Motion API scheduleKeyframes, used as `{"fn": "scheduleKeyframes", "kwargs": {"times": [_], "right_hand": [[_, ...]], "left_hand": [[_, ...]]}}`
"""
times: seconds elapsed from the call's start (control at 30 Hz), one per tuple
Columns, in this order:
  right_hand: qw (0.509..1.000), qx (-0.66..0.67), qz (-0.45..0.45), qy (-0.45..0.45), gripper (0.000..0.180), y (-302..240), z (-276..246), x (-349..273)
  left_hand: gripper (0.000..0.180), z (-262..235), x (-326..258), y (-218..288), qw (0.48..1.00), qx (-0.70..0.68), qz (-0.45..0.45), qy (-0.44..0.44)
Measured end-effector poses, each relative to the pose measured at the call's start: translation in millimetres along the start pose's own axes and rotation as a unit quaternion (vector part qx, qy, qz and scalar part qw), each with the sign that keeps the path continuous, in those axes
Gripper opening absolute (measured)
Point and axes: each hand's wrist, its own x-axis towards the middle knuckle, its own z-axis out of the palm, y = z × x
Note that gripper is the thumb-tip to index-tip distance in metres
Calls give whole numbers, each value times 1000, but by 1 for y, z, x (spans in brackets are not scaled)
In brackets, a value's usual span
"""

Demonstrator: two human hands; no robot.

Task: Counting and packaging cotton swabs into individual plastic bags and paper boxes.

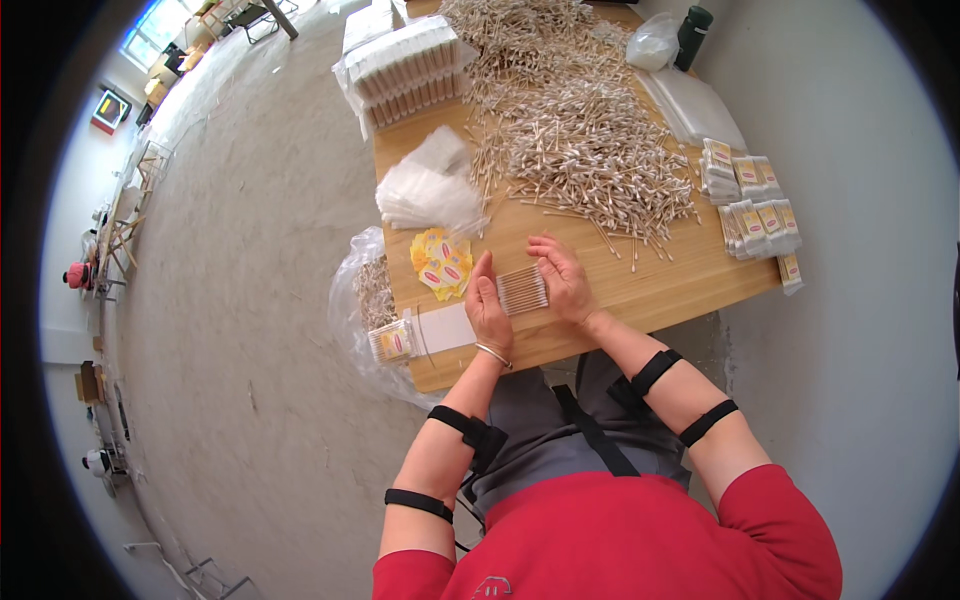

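A flat row of cotton swabs [523, 290] lies on the wooden table near its front edge, sticks side by side. My left hand [488, 310] stands on edge along the row's left side, fingers stretched out. On the other side my right hand [565, 282] has its fingers extended and slightly bent beside the row. The two hands flank the swabs; neither is wrapped round them. Left of my left hand lies a white card strip [446, 329], partly behind that hand. A filled swab pack [391, 342] sits at the table's left corner. Yellow and white printed labels [441, 264] lie just beyond.
A large heap of loose swabs [600, 160] covers the table's far middle. Clear plastic bags [430, 185] lie at left, below stacked swab bundles [405, 70]. Finished packs [762, 228] stand at right. A dark bottle [692, 38] stands at the back. A plastic sack [352, 300] hangs at left.
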Motion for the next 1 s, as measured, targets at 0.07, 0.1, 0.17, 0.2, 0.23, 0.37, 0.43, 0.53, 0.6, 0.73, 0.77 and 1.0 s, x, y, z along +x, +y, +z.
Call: {"fn": "scheduleKeyframes", "kwargs": {"times": [0.07, 0.1, 0.17, 0.2, 0.23, 0.37, 0.43, 0.53, 0.6, 0.73, 0.77, 1.0], "right_hand": [[970, -226, -56, -75, 21, -4, -6, 2], [969, -227, -57, -74, 21, -2, -7, 3], [950, -281, -93, -101, 18, 3, -8, 3], [950, -280, -94, -102, 18, 4, -7, 4], [947, -287, -104, -97, 18, 5, -7, 5], [962, -240, -90, -94, 21, 4, -9, 7], [950, -271, -109, -109, 22, 4, -11, 6], [939, -305, -130, -87, 25, 4, -11, 9], [941, -307, -132, -52, 28, 3, -11, 10], [989, -133, -38, 43, 34, -5, -9, 7], [997, -59, -4, 55, 36, -6, -6, 4], [998, 45, 35, 26, 41, -3, 25, -12]], "left_hand": [[49, -2, 0, 0, 1000, -2, -5, 7], [49, -1, 0, 0, 1000, -3, -5, 7], [49, 1, 1, 1, 1000, -6, -7, 6], [49, 0, 1, 0, 1000, -7, -8, 8], [49, 0, 1, 0, 1000, -7, -9, 10], [49, -1, 0, 1, 1000, -11, -10, 14], [49, -1, 0, 1, 1000, -16, -11, 14], [49, 0, 1, 1, 1000, -21, -10, 11], [49, -1, 1, 0, 1000, -25, -7, 11], [49, -3, 1, -1, 1000, -16, -6, 13], [49, -3, 1, -1, 1000, -15, -8, 12], [48, 0, 2, 1, 1000, -7, -9, 7]]}}
